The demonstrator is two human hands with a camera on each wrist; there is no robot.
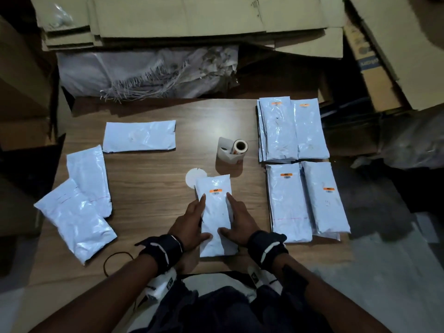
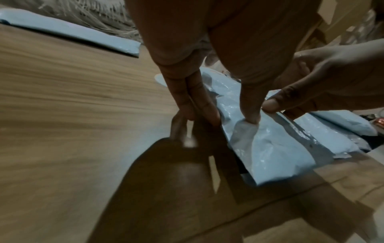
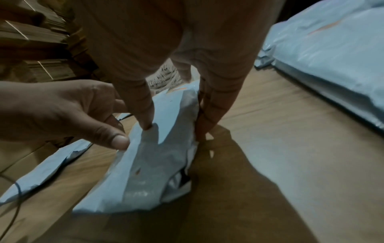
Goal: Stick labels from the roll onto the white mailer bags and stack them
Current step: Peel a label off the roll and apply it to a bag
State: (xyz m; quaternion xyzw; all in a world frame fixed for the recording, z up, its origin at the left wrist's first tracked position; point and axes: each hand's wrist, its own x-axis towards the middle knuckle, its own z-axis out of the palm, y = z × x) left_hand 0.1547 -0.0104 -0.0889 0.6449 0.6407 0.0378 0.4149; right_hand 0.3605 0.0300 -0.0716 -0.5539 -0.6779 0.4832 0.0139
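Between both hands point(image 1: 189, 222) lies a labelled mailer bag point(image 1: 216, 212).

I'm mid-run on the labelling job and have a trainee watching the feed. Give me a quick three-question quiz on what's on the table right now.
1. True or false: the mailer bag between the left hand and the right hand already carries an orange label.
2. Multiple choice: where is the label roll? A) in the right hand B) on the table beyond the held bag C) on the unlabelled bags
3. Fill in: the labelled stacks lie on the person's ____ side.

Key: 1 true; 2 B; 3 right.
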